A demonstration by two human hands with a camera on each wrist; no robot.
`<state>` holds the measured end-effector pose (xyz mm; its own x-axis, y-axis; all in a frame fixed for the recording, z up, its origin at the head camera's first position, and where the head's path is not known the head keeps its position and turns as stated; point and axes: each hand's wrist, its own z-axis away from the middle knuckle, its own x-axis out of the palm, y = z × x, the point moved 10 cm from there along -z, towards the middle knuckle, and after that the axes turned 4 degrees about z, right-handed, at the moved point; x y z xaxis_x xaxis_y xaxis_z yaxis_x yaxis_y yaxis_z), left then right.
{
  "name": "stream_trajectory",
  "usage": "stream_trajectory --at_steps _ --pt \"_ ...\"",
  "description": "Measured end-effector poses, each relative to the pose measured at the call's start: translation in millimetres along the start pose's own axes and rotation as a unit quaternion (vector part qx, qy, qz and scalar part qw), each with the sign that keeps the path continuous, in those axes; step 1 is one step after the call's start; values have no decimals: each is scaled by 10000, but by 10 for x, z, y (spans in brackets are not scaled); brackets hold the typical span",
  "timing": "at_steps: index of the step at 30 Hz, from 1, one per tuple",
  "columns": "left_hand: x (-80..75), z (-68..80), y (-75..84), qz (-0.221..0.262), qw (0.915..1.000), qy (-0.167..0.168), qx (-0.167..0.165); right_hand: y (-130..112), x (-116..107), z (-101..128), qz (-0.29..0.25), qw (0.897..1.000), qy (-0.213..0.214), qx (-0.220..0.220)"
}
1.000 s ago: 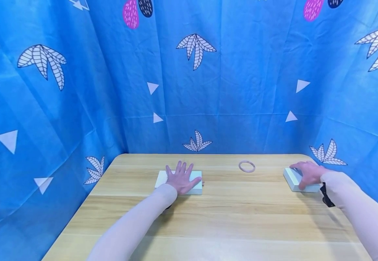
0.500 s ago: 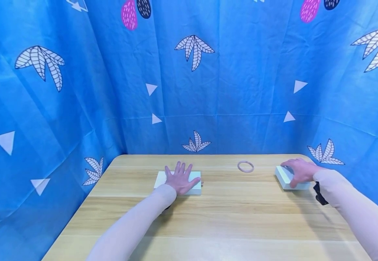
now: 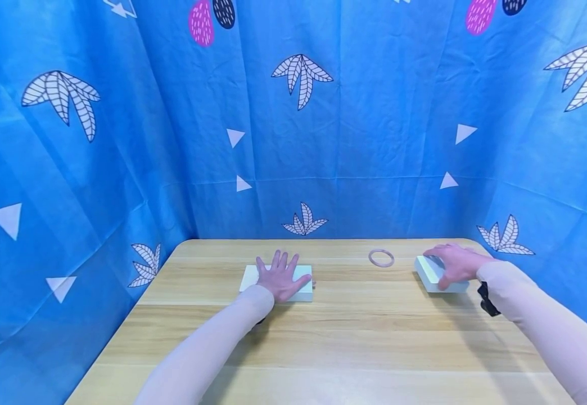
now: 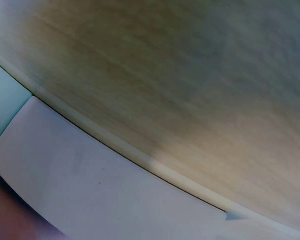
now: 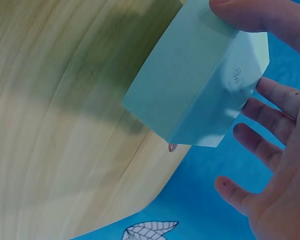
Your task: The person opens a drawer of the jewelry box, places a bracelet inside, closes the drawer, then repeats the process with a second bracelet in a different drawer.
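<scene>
The right hand (image 3: 454,263) is clasping the pale box (image 3: 431,274) beside the ring (image 3: 381,258), thumb (image 5: 260,15) and spread fingers (image 5: 277,100) gripping opposite sides.

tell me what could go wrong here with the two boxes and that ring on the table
1. The right hand grips the right box close to the ring; sliding it further inward could knock the ring away.
2. In the right wrist view the thumb and fingers hold only the box's edges, so it might slip or tilt.
3. The left hand lies flat on the left box; an uneven push could skid it.
</scene>
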<state>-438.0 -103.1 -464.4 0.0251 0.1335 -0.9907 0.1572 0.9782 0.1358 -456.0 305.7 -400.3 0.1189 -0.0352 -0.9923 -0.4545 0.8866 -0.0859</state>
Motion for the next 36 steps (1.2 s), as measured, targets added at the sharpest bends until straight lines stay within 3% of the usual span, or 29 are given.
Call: stream_trajectory --at_steps 18,36 --pt "31 -5 -66 -62 10000 61 -44 -355 26 -157 -199 9997 20 -126" --pt "19 -28 -16 -80 10000 -6 -35 -693 45 -189 123 9984 186 -524"
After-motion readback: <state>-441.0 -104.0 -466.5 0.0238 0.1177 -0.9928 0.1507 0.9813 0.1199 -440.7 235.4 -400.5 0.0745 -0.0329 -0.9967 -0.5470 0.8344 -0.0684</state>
